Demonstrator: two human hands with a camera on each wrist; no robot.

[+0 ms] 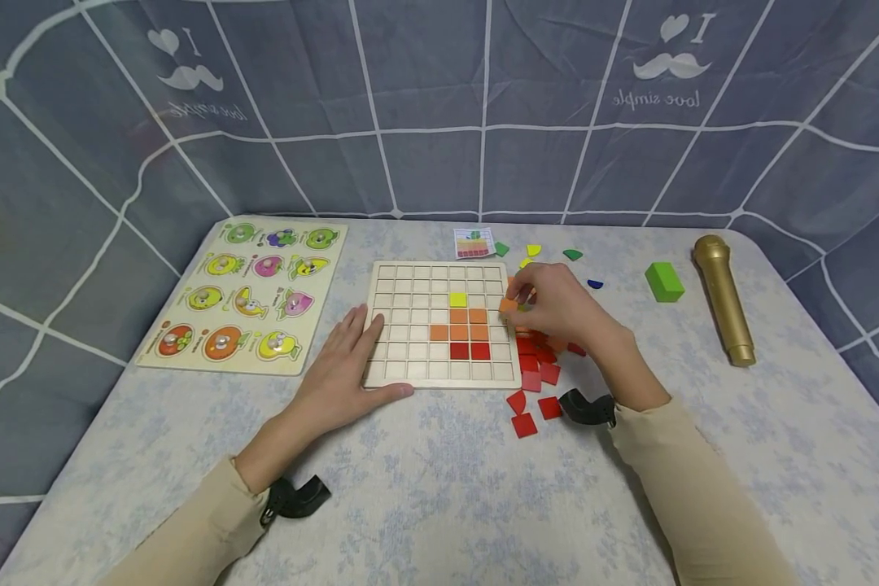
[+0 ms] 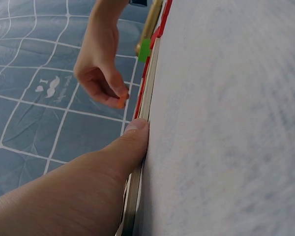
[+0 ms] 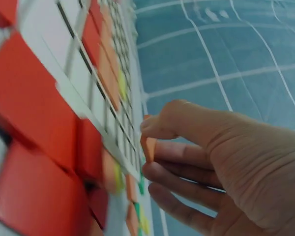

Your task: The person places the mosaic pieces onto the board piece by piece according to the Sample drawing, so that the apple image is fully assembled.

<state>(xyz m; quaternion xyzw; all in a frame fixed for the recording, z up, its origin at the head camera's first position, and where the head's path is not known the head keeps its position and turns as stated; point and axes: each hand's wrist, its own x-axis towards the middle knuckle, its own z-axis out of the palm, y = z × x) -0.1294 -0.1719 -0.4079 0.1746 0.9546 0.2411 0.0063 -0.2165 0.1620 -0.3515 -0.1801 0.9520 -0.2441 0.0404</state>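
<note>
My right hand (image 1: pixel 557 303) pinches an orange square tile (image 3: pixel 148 142) between thumb and fingers, raised over the right edge of a white grid board (image 1: pixel 403 366). Flat on the board's left edge rests my left hand (image 1: pixel 340 366), fingers spread and the thumb along the near edge. In the grid sit a yellow tile (image 1: pixel 457 300), several orange tiles (image 1: pixel 458 332) and two red tiles (image 1: pixel 479 351). Loose red tiles (image 1: pixel 531 381) lie in a heap beside the board, below my right hand, which partly hides the heap.
A fruit puzzle board (image 1: pixel 308 313) lies to the left. Behind the grid board are a small picture card (image 1: pixel 474 243) and loose green pieces (image 1: pixel 573 255). A green block (image 1: pixel 663 282) and a gold microphone-shaped object (image 1: pixel 725 301) stand off to the right.
</note>
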